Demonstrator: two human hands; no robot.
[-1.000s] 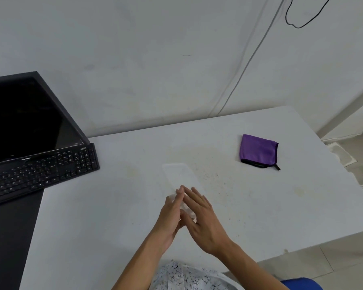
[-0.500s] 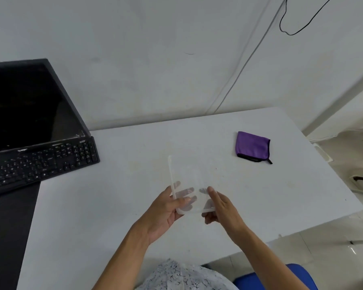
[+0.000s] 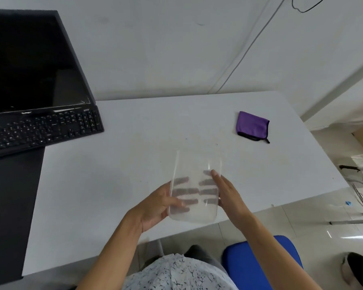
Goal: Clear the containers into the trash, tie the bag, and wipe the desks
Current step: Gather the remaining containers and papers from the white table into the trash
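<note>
One clear plastic container (image 3: 197,162) held in both hands over the near edge of a white desk (image 3: 113,185).

The single desk is smooth, matt and rectangular, faintly speckled. At its left, one glossy black flat monitor (image 3: 29,59) stands behind one black keyboard (image 3: 44,128) of ridged keys. One blue padded chair seat (image 3: 260,262) shows below. The container is thin, see-through and round-cornered. The left hand (image 3: 155,206) and right hand (image 3: 228,195) each grip a side, fingers spread beneath and visible through the plastic, thumb on top. One soft purple cloth (image 3: 252,125), folded with black trim, lies well apart at far right.
</note>
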